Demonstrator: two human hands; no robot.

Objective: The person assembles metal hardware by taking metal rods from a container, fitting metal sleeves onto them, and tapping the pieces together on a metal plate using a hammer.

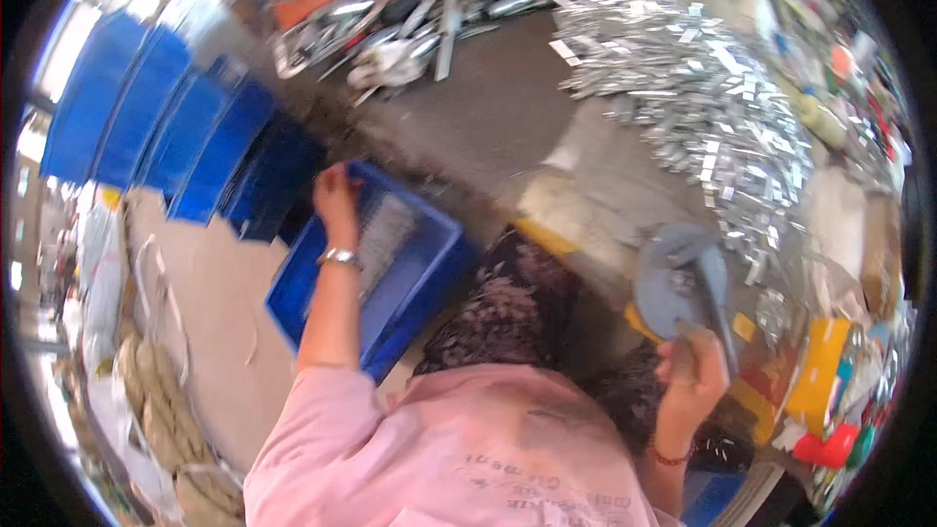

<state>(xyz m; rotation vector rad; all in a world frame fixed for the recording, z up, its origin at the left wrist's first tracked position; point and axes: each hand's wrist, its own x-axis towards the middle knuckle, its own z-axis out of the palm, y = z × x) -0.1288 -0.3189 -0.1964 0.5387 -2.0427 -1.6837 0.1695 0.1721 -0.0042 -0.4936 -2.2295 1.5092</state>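
I had my left hand (335, 197) reaching into the blue crate (390, 268) beside the desk (478, 127), fingers seemingly closing on the metal strips (384, 239). My right hand (691, 371) clamped a grey tool (683, 278). Best, I judged, to gather strips evenly, in small bunches.

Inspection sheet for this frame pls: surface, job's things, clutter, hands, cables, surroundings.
Surface: grey workbench, worn, bare in the middle.
Job's things: blue crate beside the bench, holding small metal pieces; grey round tool at the bench edge.
Clutter: large heap of shiny metal strips; metal scrap pile at the far side; coloured packets to the right.
Hands: left hand reaches into the blue crate; right hand grips the grey round tool's handle.
Cables: nothing seen.
Surroundings: stacked blue crates to the left; coiled rope on the floor.
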